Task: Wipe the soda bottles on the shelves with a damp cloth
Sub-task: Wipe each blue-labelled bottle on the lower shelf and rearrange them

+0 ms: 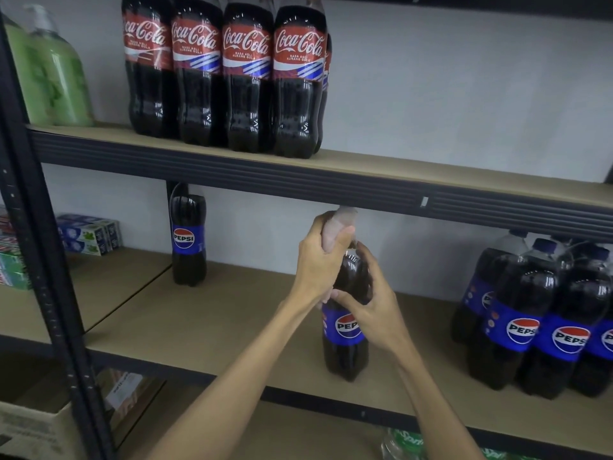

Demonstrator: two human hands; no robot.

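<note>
your left hand (316, 260) squeezes the cloth (335, 227) onto the pepsi bottle (345, 355). just below it, your right hand (376, 308) grips the bottle.

The middle shelf (212, 313) carries the gripped Pepsi bottle (345, 353), upright near its front edge. Left of the grip and farther back stands a lone Pepsi bottle (188, 240). To the right is a cluster of Pepsi bottles (530, 327). Above the grip, the upper shelf (431, 174) bears a row of Coca-Cola bottles (245, 78), with green soap bottles (56, 78) farther left.
</note>
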